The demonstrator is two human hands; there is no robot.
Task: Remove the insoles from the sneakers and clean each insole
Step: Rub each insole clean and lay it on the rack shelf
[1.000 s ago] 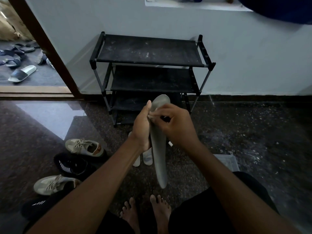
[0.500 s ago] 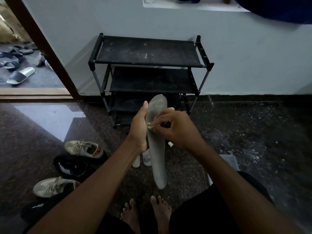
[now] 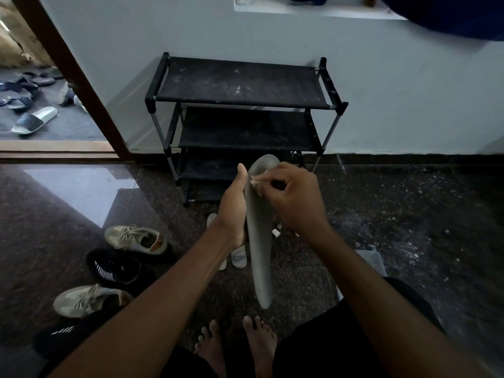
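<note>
A long grey insole (image 3: 259, 255) stands upright in mid-air above the floor, in front of a black shoe rack (image 3: 242, 83); it looks light, thin and bendy, likely to flop, so a grip at its middle edge suits it; the left hand (image 3: 231, 211) holds it there, thumb pointing up; the right hand (image 3: 294, 203), fingers curled, pinches a small whitish wipe (image 3: 255, 182) against the insole's upper part; sneakers (image 3: 136, 238) lie on the floor to the left.
</note>
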